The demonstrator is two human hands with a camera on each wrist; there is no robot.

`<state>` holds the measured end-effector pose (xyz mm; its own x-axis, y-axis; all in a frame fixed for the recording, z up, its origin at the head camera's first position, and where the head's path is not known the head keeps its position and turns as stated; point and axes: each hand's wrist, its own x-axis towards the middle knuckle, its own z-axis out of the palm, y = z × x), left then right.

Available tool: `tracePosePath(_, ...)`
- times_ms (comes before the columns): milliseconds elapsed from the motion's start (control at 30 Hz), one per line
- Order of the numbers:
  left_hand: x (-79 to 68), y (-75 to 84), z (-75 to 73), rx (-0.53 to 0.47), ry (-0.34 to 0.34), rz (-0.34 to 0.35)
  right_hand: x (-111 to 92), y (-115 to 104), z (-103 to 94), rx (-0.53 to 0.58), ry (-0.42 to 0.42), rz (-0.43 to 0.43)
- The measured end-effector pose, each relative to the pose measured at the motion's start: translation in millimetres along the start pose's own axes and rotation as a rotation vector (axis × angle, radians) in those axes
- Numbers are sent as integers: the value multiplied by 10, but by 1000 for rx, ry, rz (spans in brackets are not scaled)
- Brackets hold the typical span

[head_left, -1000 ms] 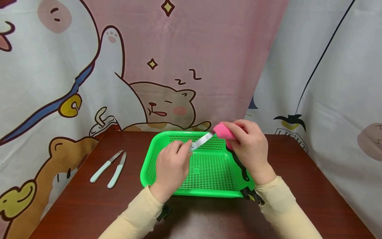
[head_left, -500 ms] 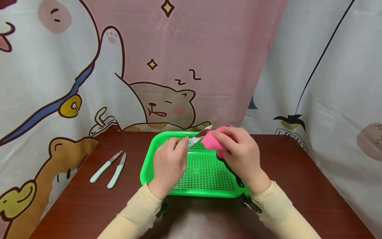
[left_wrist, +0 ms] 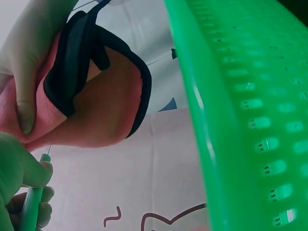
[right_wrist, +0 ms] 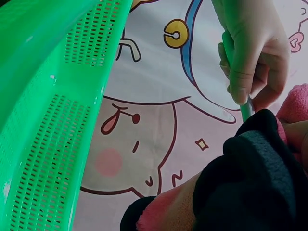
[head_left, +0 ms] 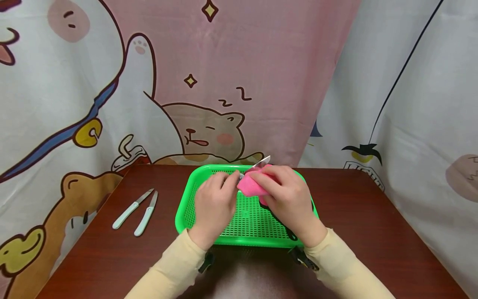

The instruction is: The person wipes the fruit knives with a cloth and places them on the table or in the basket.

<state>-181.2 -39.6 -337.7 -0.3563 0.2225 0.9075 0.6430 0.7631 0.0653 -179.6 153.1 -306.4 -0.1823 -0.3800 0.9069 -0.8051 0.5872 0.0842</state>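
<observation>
My left hand [head_left: 213,205] grips a paring knife [head_left: 262,161] by its pale handle [left_wrist: 32,207], the blade angled up to the right. In my right hand [head_left: 293,201] is a pink cloth with black edging [head_left: 251,187], pinched between thumb and fingers. Folded cloth overlaps the blade close to the handle, so only the tip end shows past it in the head view. Loose black-trimmed folds hang below the right hand, as the right wrist view shows. Both hands are above a green plastic basket [head_left: 257,241].
Two more paring knives with pale handles, a left one [head_left: 124,216] and a right one [head_left: 145,220], lie on the brown table [head_left: 89,257] left of the basket. A cartoon-printed curtain [head_left: 276,83] hangs behind the table.
The right hand has moved left with the cloth, from the blade's tip down toward the handle. The left hand has stayed nearly in place with the knife.
</observation>
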Motion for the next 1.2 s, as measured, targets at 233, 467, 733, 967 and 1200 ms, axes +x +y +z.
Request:
tracePosePath(233, -15, 31, -6, -16, 4, 8, -10, 2, 24, -27, -24, 37)
tracePosePath(467, -21, 42, -18, -24, 0, 10, -21, 60, -25, -62, -78, 74)
tracePosePath(733, -22, 50, -28, -29, 9, 21, -20, 137, -112, -86, -84, 99)
tracePosePath(967, -34, 54, -28, -31, 9, 30, -33, 203, -168, -100, -46, 112)
tracePosePath(1200, -26, 47, -25, -41, 3, 37, -30, 264, -256, -137, -73, 175)
